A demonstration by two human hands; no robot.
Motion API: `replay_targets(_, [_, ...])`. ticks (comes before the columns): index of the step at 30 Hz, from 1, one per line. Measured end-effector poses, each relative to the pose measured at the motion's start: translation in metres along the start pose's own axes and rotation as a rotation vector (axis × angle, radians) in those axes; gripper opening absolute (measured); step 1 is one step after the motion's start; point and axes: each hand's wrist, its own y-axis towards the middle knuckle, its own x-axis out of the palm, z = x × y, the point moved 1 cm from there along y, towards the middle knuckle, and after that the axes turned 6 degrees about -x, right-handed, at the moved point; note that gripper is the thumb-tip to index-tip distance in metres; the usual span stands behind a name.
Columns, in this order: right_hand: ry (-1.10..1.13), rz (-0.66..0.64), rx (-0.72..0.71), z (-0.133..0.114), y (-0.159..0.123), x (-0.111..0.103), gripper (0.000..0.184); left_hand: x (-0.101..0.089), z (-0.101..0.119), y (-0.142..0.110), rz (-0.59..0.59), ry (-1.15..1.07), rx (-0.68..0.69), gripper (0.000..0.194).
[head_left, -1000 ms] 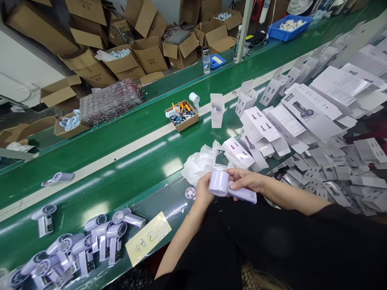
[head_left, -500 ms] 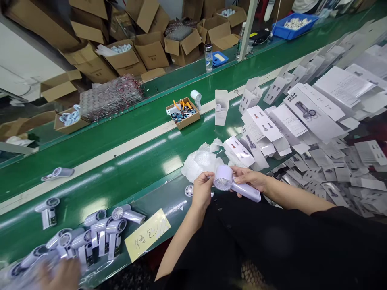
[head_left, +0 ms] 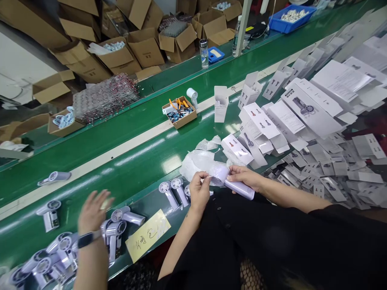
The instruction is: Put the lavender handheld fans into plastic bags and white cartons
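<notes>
A lilac handheld fan (head_left: 240, 190) is between my hands, its handle pointing down to the right. My right hand (head_left: 243, 177) is closed around the fan where handle and head join. With thumb and fingers pinched, my left hand (head_left: 199, 188) grips the left rim of the fan head. Whether clear film is also in that pinch, I cannot make out. Crumpled translucent plastic bags (head_left: 196, 161) lie just behind the fan head. To the left of my left hand, two lilac fans (head_left: 169, 195) lie on the bench, and another is partly hidden behind that hand.
A co-worker's hand (head_left: 93, 213) with a wristband is over a pile of lilac fans (head_left: 45, 264). A yellow handwritten card (head_left: 148, 237) lies on the bench edge. Many white printed boxes (head_left: 308, 110) crowd the right. A small carton (head_left: 185, 117) holds tools and parts.
Two fans now lie left of my left hand. The co-worker's hand has risen from the pile and moved right. My hands have tilted the held fan slightly and shifted a little left.
</notes>
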Motion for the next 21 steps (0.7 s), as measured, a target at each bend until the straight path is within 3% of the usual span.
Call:
replay_targets(3, [0.047, 0.062, -0.053, -0.001, -0.001, 0.005, 0.042, 0.017, 0.006, -0.001, -0.083, 0.082, 0.108, 0.008])
replay_targets(7, [0.025, 0.093, -0.06, -0.004, 0.0, 0.011, 0.051, 0.027, 0.016, 0.0, -0.127, 0.273, 0.412, 0.011])
replay_targets(10, [0.041, 0.075, -0.014, -0.008, 0.001, 0.015, 0.047, 0.038, 0.027, 0.001, -0.122, 0.385, 0.617, 0.014])
replay_targets(12, [0.068, 0.15, -0.027, -0.008, 0.002, 0.014, 0.04, 0.045, 0.03, -0.003, -0.241, 0.491, 0.782, 0.017])
replay_targets(14, [0.056, 0.245, -0.009, -0.005, 0.003, 0.011, 0.033, 0.047, 0.029, -0.007, -0.416, 0.548, 0.838, 0.021])
replay_targets(16, [-0.029, 0.313, 0.048, -0.003, 0.001, 0.006, 0.023, 0.044, 0.027, -0.006, -0.452, 0.477, 0.647, 0.019])
replay_targets(18, [-0.272, 0.301, 0.041, -0.009, -0.004, -0.001, 0.012, 0.038, 0.026, -0.002, -0.341, 0.302, 0.287, 0.013])
replay_targets(19, [-0.472, 0.266, -0.031, -0.017, -0.009, -0.004, 0.011, 0.035, 0.026, 0.0, -0.3, 0.206, 0.103, 0.01])
replay_targets(21, [-0.93, 0.171, -0.262, -0.041, -0.021, -0.008, 0.012, 0.034, 0.031, 0.002, -0.337, 0.038, -0.175, 0.01])
